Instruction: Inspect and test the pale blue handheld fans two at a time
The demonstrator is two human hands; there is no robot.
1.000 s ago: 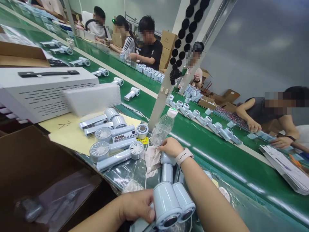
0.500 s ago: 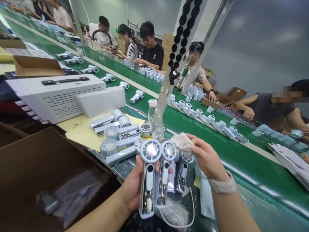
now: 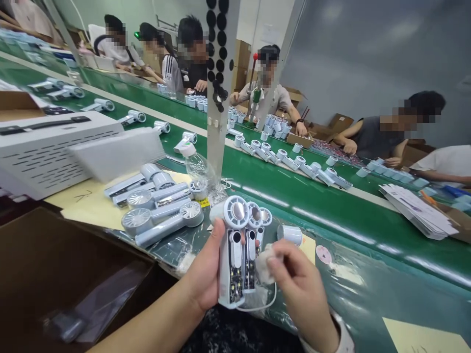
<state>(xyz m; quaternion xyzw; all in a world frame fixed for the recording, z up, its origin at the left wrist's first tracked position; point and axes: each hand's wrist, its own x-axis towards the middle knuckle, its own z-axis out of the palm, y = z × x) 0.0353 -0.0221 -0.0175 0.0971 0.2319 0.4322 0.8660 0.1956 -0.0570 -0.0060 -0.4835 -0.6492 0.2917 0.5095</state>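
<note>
My left hand [image 3: 206, 272] is wrapped round light-blue handheld fans held upright, their round heads up. The nearest handheld fan [image 3: 236, 212] has an uncovered circuit board in its handle. A second fan [image 3: 250, 262] sits right behind it, its board also bare. Behind these shows a third fan [image 3: 266, 216]; whether my hand holds it too I cannot tell. Between the thumb and fingers of my right hand [image 3: 303, 287] is a crumpled white cloth [image 3: 264, 264], close beside the fan handles. A white cable [image 3: 274, 296] curves below the fans.
More fans [image 3: 162, 215] lie on yellow paper to the left, near a clear bottle [image 3: 196, 164]. A cardboard box [image 3: 73, 255] stands at lower left. Past the metal post [image 3: 218, 132], a green conveyor [image 3: 294, 196] carries fans. Several co-workers sit across it.
My right hand has come down and inward with the cloth, from beside the fan heads to beside the handles. The view has swung right. Both hands keep hold.
</note>
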